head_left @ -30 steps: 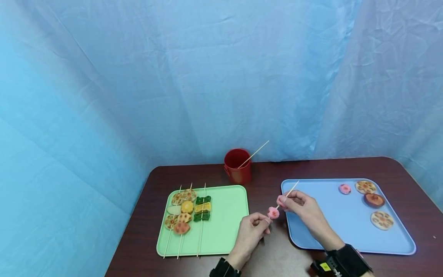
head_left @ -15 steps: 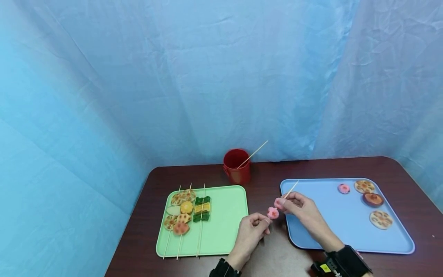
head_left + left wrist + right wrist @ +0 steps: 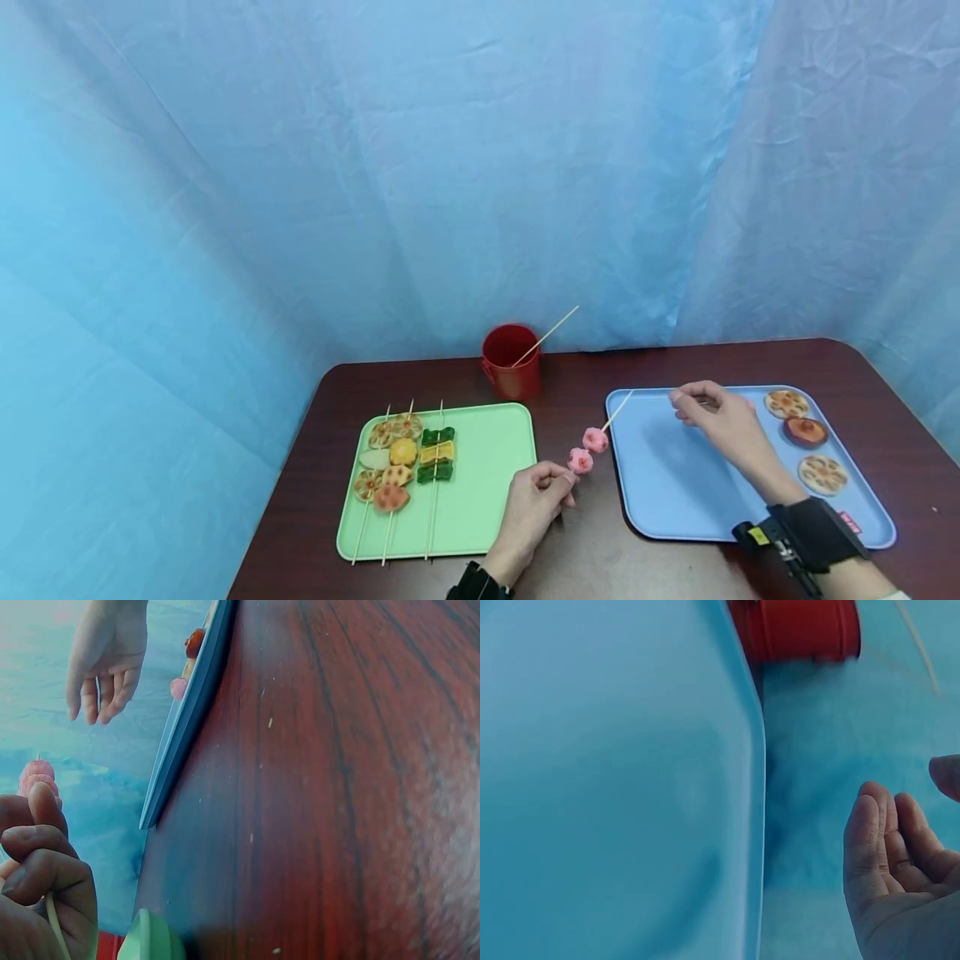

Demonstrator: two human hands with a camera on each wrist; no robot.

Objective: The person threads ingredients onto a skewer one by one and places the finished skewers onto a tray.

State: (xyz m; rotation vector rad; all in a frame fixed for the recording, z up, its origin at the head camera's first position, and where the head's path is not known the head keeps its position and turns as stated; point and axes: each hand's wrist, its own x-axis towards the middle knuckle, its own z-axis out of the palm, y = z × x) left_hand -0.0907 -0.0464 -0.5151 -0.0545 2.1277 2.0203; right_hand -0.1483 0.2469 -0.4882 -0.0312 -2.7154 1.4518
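My left hand pinches a wooden skewer between the two trays. Two pink ring-shaped pieces are threaded on it, and the bare tip slants up to the right. In the left wrist view the fingers curl round the stick below the pink pieces. Over the blue tray hovers my right hand, with nothing in it. Its thumb and fingers stand apart in the right wrist view. The third pink piece on that tray shows in the left wrist view; the right hand hides it from the head camera.
On the green tray at left lie several loaded skewers, one with green and yellow pieces. A red bucket behind holds one bare stick. Lotus slices and a brown mushroom cap sit at the blue tray's right.
My right hand has let go of the upper pink piece and moved right over the blue tray. The left hand, still holding the skewer, has shifted slightly left.
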